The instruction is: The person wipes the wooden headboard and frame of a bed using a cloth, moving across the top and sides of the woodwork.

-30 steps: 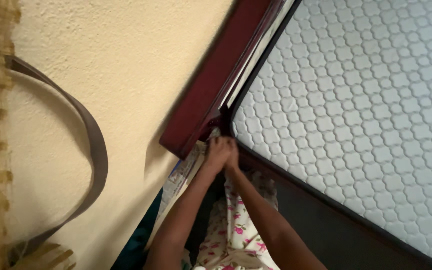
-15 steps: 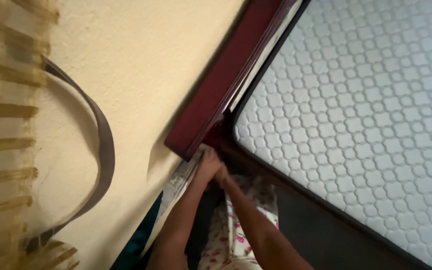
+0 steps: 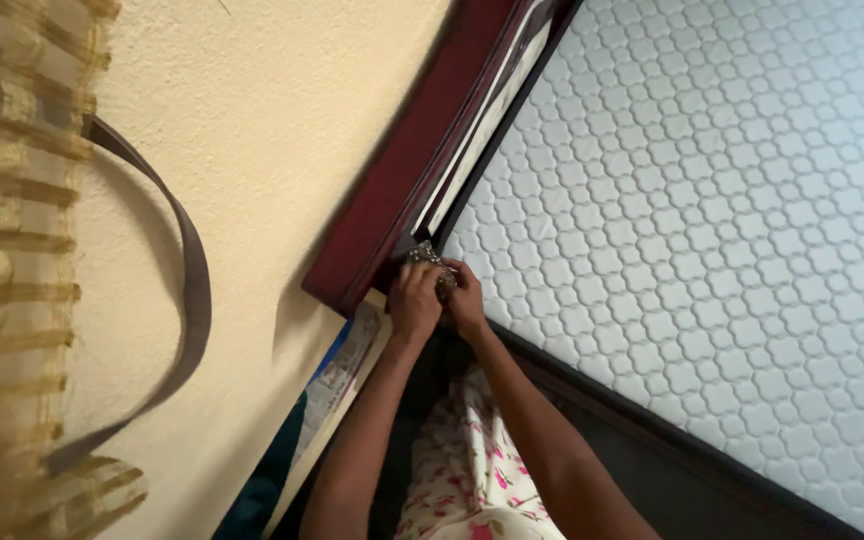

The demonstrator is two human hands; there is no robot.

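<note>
White quilted mattress [image 3: 712, 230] filling the right of the head view, its near corner set against a dark red wooden bed frame [image 3: 402, 190] along a cream textured wall [image 3: 262, 130]. Both hands meeting at that corner: left hand [image 3: 414, 302] and right hand [image 3: 466, 298] touching, fingers curled closed around a small bunch of patterned fabric [image 3: 430, 258] pressed between mattress corner and frame. Grip pinched tight; extent of the fabric beyond the fingers hidden. Judged progress: fabric gathered and held at the corner gap, not visibly pushed fully in; mattress top bare, no sheet spread across it, so most of the covering apparently left undone. Floral cloth [image 3: 472, 470] hanging below between the forearms, beside the dark side panel [image 3: 652, 450] of the bed. Printed paper sheets [image 3: 347, 365] wedged upright between wall and frame, just beside the left forearm. Edges: frame rail close above the knuckles, mattress border touching the right hand, wall near on the left; working room tight, a narrow slot only. Open room only downward, along the forearms. Sheer gold striped curtain [image 3: 12, 250] and a brown strap [image 3: 187, 300] hanging well apart at far left.
</note>
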